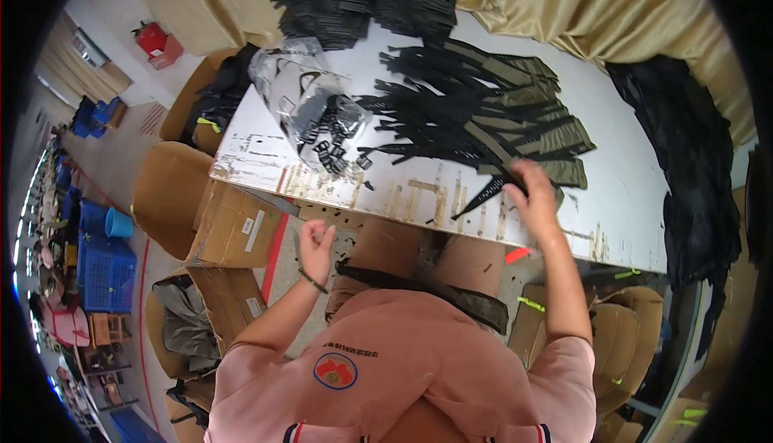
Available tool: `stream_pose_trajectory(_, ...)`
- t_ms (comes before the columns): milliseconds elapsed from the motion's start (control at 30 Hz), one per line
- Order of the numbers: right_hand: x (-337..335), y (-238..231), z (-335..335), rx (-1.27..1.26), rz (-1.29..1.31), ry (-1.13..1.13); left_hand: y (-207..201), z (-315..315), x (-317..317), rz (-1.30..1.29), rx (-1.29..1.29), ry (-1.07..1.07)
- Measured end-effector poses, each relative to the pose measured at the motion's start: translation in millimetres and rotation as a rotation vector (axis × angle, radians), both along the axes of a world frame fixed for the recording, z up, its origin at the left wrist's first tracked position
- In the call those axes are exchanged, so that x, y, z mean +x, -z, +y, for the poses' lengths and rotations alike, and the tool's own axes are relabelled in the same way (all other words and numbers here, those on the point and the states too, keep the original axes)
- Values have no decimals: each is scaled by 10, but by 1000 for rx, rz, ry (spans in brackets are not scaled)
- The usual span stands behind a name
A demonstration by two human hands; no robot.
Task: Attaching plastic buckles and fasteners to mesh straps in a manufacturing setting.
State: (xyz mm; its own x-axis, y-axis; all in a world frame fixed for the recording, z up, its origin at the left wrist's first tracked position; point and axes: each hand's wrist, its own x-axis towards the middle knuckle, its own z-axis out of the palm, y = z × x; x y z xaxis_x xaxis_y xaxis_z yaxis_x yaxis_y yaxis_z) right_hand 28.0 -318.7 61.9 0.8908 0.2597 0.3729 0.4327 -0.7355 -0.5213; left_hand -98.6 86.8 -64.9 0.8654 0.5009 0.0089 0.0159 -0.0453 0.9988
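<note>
My right hand (538, 200) is at the right front of the white table, its fingers and thumb closed round an olive and black strap (489, 142) at the near side of a pile. That pile of straps (483, 93) has wide olive ends to the right and black webbing ends to the left. Below the table's front edge, my left hand (317, 251) hangs with its fingers curled in; whatever they hold, if anything, is hidden. Small black buckles (330, 156) spill out of a clear plastic bag (294, 81) at the table's left. Another dark strip (419, 278) lies across my lap.
Stacks of black strips (411, 0) stand at the table's far edge by gold curtains (555, 0). Black cloth (680, 153) hangs over the right edge. Cardboard boxes (233, 230) flank me on the left, with another box (628, 334) on the right.
</note>
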Motion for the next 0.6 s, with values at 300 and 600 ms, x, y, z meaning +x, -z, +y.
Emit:
stream_pose_trajectory(300,681,701,-15,-448,23,249,-299,-355,1064,-220,779,247)
stream_pose_trajectory(600,228,771,684,-241,6,389,-431,-1376,1404,-234,997,736)
